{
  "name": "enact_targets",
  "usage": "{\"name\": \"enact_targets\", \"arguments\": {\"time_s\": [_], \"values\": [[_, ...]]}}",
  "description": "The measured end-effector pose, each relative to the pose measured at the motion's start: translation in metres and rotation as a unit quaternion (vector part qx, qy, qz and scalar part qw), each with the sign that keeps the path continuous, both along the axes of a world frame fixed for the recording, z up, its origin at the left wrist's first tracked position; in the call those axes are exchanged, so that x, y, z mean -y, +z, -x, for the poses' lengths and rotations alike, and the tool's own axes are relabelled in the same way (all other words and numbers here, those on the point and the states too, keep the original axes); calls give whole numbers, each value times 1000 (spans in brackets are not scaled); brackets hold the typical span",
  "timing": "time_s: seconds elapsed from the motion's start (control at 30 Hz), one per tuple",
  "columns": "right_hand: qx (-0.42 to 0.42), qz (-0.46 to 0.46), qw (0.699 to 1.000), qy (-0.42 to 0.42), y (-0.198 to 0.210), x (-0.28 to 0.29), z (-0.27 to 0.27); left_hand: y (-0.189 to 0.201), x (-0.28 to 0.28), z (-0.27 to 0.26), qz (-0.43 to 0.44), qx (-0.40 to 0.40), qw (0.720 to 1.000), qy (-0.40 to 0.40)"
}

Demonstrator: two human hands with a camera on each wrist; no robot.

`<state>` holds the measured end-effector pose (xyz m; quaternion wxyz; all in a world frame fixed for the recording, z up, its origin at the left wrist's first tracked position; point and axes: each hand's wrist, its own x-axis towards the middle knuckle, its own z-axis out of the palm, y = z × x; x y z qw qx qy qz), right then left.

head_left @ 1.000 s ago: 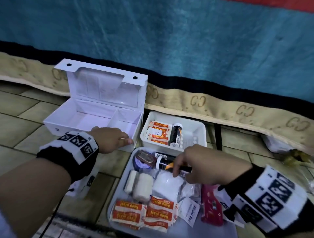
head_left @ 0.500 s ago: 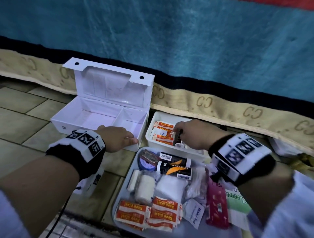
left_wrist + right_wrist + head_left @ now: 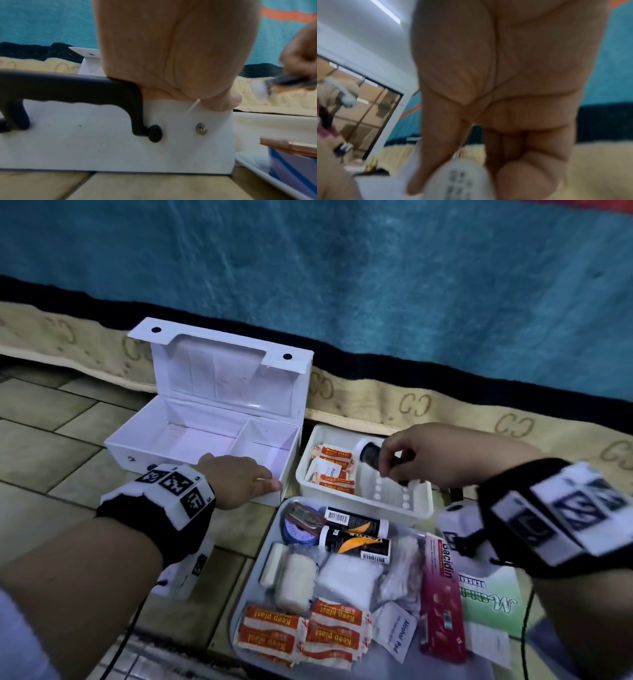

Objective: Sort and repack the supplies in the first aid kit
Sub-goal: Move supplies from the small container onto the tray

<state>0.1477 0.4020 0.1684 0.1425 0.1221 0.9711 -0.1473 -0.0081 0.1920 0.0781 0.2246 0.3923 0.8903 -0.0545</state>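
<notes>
Surroundings: I see the open white kit (image 3: 205,436) on the tiled floor (image 3: 44,440), its lid (image 3: 222,364) upright against a teal blanket (image 3: 342,268). A white bin (image 3: 418,508) sits just right of the kit; a tray (image 3: 270,529) lies just in front of the bin.
Bin contents: plaster strips (image 3: 330,470) at its left, one black bottle (image 3: 369,451) lying beside them.
Tray contents: two black tubes (image 3: 356,530), a gauze roll (image 3: 296,582), a cotton pad (image 3: 349,577), more plasters (image 3: 308,631), an alcohol pad (image 3: 397,635), a red box (image 3: 442,594).
Left grip: my left hand (image 3: 236,481) rests on the kit's front right corner, fingers bent over the rim; the left wrist view shows a thumb (image 3: 221,102) on the front wall by the black handle (image 3: 72,86).
Right grip: my right hand (image 3: 424,453) pinches a small black tube (image 3: 404,477) with a white cap, held above the bin's right half.
In the way: my right forearm crosses the tray's right edge; the bottle lies directly under my fingers.
Open room: both kit compartments are free; the bin's right half shows bare ribbed bottom.
Since half a second ago: my right hand was low in the bin; it now stands higher and further right. The left hand has not shifted.
</notes>
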Motion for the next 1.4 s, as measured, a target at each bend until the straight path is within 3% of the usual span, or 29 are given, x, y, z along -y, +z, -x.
{"name": "enact_targets", "arguments": {"time_s": [0.1, 0.2, 0.47, 0.7, 0.87, 0.93, 1.0, 1.13, 1.4], "values": [[72, 88, 992, 55, 17, 17, -30, -1, 0, 1, -3, -4, 1000, 0], [121, -9, 987, 110, -2, 39, -49, -3, 0, 1, -7, -11, 1000, -2], [34, -103, 986, 123, -40, 79, -66, -7, 0, 4, -6, -22, 1000, -8], [33, -75, 988, 134, -51, 74, -71, -9, 1, 5, -10, -26, 1000, 0], [40, 13, 995, 91, -26, 45, -45, -6, 1, 3, -5, -15, 1000, 5], [-20, -28, 999, 36, -23, 22, -23, -5, 0, 2, -4, -13, 1000, 7], [-14, -87, 996, 6, -31, 2, -3, -5, 0, 2, -3, -13, 1000, 6], [144, -163, 975, 54, -55, -10, 15, -5, 1, 3, -7, -10, 1000, 6], [88, -189, 973, 101, -71, -7, 29, -4, 0, 2, -6, -13, 1000, 7]]}}
